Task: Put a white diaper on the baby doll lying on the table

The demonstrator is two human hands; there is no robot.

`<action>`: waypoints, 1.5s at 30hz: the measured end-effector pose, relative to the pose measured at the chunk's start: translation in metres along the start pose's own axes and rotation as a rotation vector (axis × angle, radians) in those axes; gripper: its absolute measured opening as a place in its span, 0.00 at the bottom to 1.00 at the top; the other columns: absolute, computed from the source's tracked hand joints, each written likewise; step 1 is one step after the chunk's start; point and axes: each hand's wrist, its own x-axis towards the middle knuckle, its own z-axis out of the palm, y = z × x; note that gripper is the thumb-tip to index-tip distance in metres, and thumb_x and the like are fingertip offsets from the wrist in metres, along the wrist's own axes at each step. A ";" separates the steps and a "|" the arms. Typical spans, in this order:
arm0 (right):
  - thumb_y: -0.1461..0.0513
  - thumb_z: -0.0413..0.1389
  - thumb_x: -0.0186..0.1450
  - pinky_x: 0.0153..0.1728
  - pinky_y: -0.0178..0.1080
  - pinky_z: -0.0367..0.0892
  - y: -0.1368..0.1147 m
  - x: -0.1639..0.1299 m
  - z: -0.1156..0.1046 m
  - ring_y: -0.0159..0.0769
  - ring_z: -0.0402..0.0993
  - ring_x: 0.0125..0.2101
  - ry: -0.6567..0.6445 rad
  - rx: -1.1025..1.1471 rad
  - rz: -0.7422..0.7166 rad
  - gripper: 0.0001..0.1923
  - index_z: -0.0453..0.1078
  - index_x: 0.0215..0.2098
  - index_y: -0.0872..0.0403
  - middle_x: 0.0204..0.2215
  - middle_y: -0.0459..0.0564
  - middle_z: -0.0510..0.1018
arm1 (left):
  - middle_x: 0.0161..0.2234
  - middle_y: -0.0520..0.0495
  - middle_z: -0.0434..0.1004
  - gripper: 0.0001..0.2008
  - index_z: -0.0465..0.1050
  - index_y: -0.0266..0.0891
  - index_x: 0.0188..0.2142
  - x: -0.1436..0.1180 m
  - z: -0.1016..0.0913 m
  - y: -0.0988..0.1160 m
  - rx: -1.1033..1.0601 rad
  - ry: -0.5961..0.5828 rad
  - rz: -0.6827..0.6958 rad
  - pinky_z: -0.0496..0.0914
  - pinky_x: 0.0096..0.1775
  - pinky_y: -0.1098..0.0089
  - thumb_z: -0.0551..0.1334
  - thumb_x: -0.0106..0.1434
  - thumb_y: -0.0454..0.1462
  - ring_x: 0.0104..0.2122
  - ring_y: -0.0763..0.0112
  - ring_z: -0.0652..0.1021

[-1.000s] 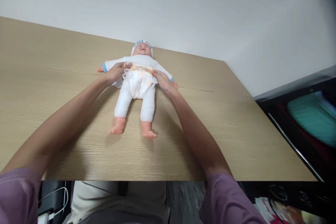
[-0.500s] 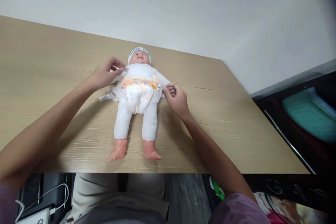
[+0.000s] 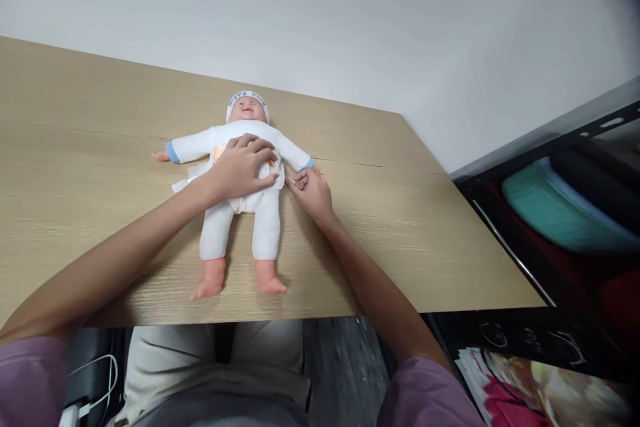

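Note:
A baby doll [image 3: 267,227] in a white suit and a "Happy" headband lies on its back on the wooden table [image 3: 400,247], feet toward me. Round its hips is a white diaper [image 3: 246,203] with an orange print at the waist. My left hand [image 3: 245,165] lies with fingers spread over the front of the diaper, covering most of the waistband. Beside the doll's hip on the right, my right hand [image 3: 311,192] pinches the diaper's side tab. Another white tab [image 3: 181,184] sticks out loose on the left.
A white wall [image 3: 280,20] rises behind the table. At right stands a dark shelf with a teal item [image 3: 565,207] in it. Below are papers and bags [image 3: 530,380]. A white cable [image 3: 111,373] hangs at lower left.
My left hand has moved from beside the doll's arm onto the diaper front. My right hand stays at the diaper's right side. The view has shifted, and both doll arms now show.

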 end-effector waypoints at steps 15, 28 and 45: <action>0.34 0.61 0.66 0.34 0.39 0.58 -0.002 0.006 -0.035 0.35 0.59 0.30 -0.280 0.555 -0.038 0.30 0.66 0.27 0.48 0.24 0.41 0.63 | 0.61 0.41 0.82 0.27 0.81 0.47 0.56 -0.002 -0.003 0.006 0.015 0.008 -0.082 0.65 0.67 0.39 0.76 0.63 0.56 0.65 0.35 0.71; 0.43 0.61 0.73 0.37 0.39 0.66 -0.070 0.040 0.008 0.35 0.67 0.32 -0.327 0.666 -0.154 0.22 0.67 0.31 0.49 0.29 0.42 0.71 | 0.64 0.34 0.79 0.39 0.74 0.41 0.65 -0.001 0.003 0.002 0.070 0.006 -0.093 0.65 0.66 0.39 0.76 0.60 0.54 0.64 0.32 0.72; 0.50 0.46 0.85 0.80 0.59 0.60 -0.052 -0.028 0.002 0.50 0.65 0.78 -0.055 0.249 -0.675 0.31 0.62 0.82 0.48 0.79 0.57 0.70 | 0.69 0.32 0.78 0.32 0.71 0.41 0.69 -0.022 -0.009 -0.022 -0.456 0.156 0.010 0.70 0.71 0.43 0.67 0.74 0.56 0.69 0.43 0.77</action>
